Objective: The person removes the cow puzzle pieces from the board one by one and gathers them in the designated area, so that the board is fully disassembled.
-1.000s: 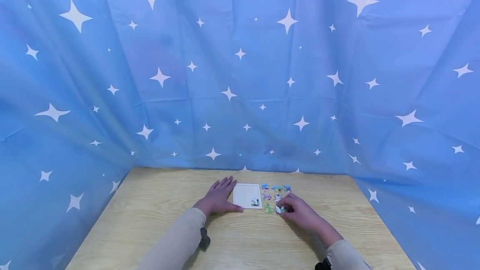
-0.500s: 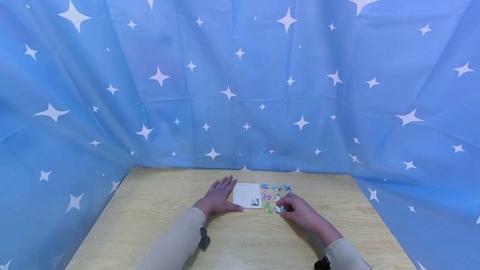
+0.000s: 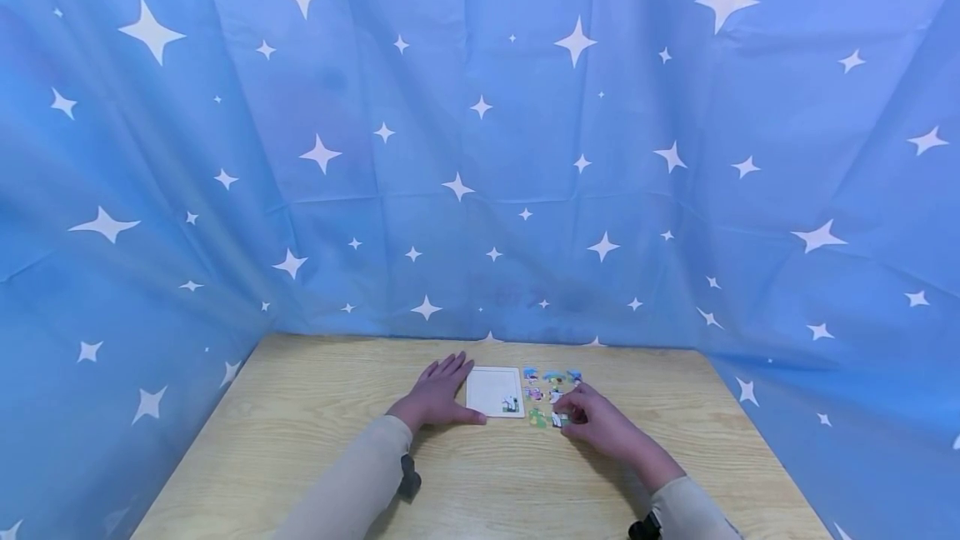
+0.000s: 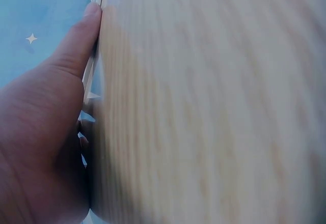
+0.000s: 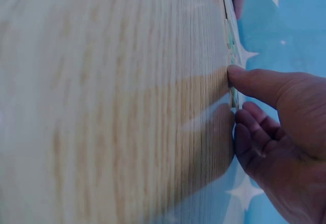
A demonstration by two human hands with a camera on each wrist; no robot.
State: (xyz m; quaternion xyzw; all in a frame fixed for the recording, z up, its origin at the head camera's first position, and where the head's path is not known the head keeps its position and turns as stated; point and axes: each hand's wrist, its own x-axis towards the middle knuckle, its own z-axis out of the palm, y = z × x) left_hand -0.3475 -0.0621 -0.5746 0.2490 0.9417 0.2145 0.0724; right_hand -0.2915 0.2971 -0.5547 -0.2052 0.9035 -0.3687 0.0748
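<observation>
A square white puzzle tray (image 3: 487,390) lies flat on the table, with one black, white and green jigsaw piece (image 3: 510,404) in its near right corner. My left hand (image 3: 438,398) rests spread at the tray's left side, its thumb extended by the near left corner. To the right of the tray, my right hand (image 3: 598,425) pinches a white and dark jigsaw piece (image 3: 557,420) at table level between thumb and fingers. The right wrist view shows that thumb (image 5: 247,79) against the edge of a thin piece, its other fingers loosely curled. The right hand covers part of the piece.
Several other jigsaw pieces lie between tray and right hand, among them a green one (image 3: 537,417), a pink one (image 3: 533,393) and a blue-topped one (image 3: 553,376). A blue star-patterned curtain (image 3: 480,148) surrounds the back and sides of the wooden table (image 3: 322,407).
</observation>
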